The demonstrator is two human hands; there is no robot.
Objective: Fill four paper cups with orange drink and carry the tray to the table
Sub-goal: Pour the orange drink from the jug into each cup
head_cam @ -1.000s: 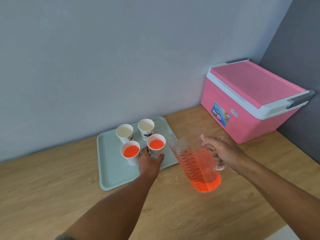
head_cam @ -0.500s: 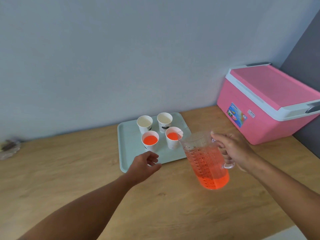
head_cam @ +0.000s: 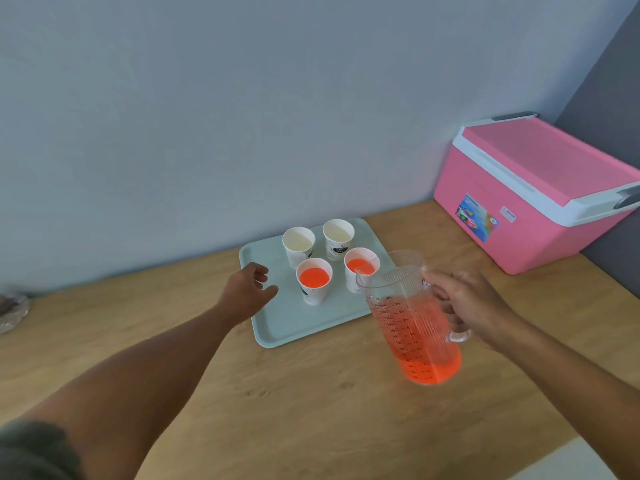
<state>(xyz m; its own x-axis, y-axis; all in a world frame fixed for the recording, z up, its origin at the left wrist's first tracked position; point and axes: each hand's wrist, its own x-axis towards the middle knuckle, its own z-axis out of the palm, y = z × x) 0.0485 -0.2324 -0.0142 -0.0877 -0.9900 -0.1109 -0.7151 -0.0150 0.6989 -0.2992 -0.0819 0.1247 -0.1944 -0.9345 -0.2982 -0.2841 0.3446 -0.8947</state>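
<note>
Where a pale grey-blue wall meets a darker grey wall at the far right, we see a light wood desk (head_cam: 311,403) running below them. On it lies one mint-green tray (head_cam: 294,327), and at the far right stands one pink cooler (head_cam: 519,202) with a white-rimmed lid. At the left edge sits one blurred object we cannot identify.

We count four paper cups on the tray, standing upright in two rows. The two far cups, left (head_cam: 298,245) and right (head_cam: 338,239), hold no orange drink; the near left cup (head_cam: 314,280) and the near right cup (head_cam: 360,268) each hold orange drink.

We count one clear pitcher (head_cam: 412,317), about half full of orange drink and tilted slightly, held above the desk just right of the tray, its spout in front of the near right cup. The right hand (head_cam: 467,306) grips the pitcher's handle with its fingers curled round it.

The left hand (head_cam: 247,292) hovers over the tray's left part, just left of the near left cup and apart from it, fingers loosely curled and holding nothing.
</note>
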